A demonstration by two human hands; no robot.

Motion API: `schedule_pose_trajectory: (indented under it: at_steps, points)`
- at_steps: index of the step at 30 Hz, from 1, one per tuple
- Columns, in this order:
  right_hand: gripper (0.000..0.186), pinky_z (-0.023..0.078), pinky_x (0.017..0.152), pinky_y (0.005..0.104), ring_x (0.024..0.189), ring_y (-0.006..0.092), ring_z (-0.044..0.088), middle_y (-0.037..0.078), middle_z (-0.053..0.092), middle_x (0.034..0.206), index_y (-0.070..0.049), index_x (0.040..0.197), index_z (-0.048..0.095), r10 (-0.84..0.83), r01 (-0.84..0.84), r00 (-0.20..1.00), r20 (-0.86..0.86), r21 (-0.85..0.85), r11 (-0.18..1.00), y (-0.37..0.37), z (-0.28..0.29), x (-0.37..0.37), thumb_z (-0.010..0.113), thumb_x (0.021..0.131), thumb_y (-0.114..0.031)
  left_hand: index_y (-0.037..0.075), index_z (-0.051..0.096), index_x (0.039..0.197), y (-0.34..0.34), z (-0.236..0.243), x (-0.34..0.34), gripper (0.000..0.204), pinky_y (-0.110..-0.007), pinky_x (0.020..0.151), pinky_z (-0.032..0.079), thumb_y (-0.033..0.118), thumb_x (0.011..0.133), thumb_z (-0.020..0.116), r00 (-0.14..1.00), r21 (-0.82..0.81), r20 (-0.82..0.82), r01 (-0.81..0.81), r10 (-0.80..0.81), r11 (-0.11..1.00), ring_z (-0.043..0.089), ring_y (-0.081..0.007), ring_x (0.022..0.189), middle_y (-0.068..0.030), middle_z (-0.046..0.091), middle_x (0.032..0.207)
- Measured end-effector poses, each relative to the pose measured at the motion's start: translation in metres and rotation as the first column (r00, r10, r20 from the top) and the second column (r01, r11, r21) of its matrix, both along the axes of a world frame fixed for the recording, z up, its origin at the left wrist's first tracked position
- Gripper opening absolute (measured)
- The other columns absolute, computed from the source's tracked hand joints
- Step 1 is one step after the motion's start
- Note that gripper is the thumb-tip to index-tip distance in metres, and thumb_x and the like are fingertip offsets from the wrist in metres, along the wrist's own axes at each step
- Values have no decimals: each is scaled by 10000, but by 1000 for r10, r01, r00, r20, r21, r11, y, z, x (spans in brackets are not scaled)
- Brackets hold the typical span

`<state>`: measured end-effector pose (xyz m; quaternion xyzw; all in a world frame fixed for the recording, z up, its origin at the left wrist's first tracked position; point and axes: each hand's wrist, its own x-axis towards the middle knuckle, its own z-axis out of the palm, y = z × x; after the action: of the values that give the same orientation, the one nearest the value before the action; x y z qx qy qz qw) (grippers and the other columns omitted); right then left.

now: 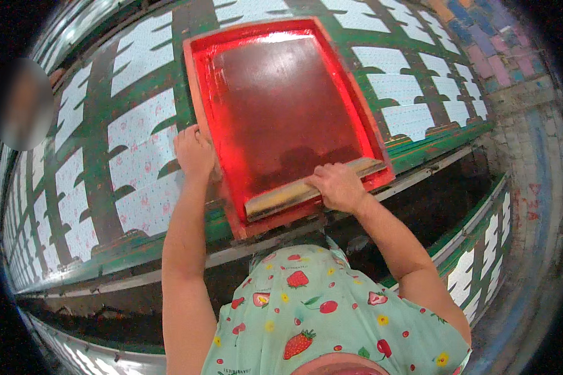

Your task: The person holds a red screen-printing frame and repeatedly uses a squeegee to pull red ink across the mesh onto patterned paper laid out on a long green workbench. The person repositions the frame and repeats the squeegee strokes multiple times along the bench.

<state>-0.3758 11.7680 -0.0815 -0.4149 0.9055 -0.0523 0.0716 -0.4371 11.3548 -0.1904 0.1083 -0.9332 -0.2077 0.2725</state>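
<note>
A screen printing frame (355, 94) with red-stained sides lies on a long green table in front of me. Its mesh (275, 106) looks dark red, with brighter red along the borders. Across the near end of the mesh rests a squeegee (278, 199) with a pale, stained wooden bar, slightly slanted, its right end farther from me. My right hand (339, 187) is closed over the squeegee right of its middle. At the frame's left side, my left hand (194, 153) grips the edge with curled fingers. What lies under the frame is hidden.
Cut pale fabric pieces with small prints (145, 144) lie in rows on the green table (97, 212), left and right of the frame. A dark gap with a rail separates it from another table (481, 262) behind me. Brick paving (507, 59) runs at right. A blurred person's head shows far left.
</note>
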Motion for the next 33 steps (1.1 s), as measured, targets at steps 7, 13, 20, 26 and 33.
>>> schedule_pose_trajectory:
  at_steps: [7,13,20,26,33]
  points:
    - [799,506,1117,546,1273,392,648,154,689,1329,-81,1358,711,13,-9,1000,23,-182,983,17,-13,49,920,795,-607,41,764,1226,7,14,7,256,-534,1106,500,116,1023,626,998,-20,37,-44,45,999,669,-409,1195,-174,770,1195]
    - [762,491,1163,548,1311,403,654,182,709,1370,-59,1393,712,58,-63,998,-25,-280,958,33,-17,57,864,873,-594,45,768,1237,19,29,10,284,-542,1101,518,108,995,635,984,-81,82,-150,157,985,677,-417,1214,-187,779,1216]
    - [450,544,1071,519,1221,346,710,120,780,1267,-81,1241,789,96,-134,990,-101,-498,856,116,-4,30,854,931,-401,3,779,1165,15,17,11,444,-536,1051,555,405,986,721,972,-301,2,-225,237,927,721,-437,1153,-234,795,1141]
    - [266,572,1016,513,1177,333,749,92,805,1215,-86,1121,826,-200,70,973,-115,-679,731,245,-11,-1,871,905,-233,-4,769,1085,15,10,15,415,-569,970,587,398,1011,696,943,-426,73,-265,325,865,747,-469,1070,-236,786,1084]
    - [86,598,903,469,1010,332,780,91,807,962,-82,894,802,-400,236,916,-30,-766,598,339,-23,-29,881,867,-104,-53,764,1103,6,-11,59,450,-542,914,578,386,1096,666,860,118,273,-475,431,872,760,-442,991,-256,804,1065]
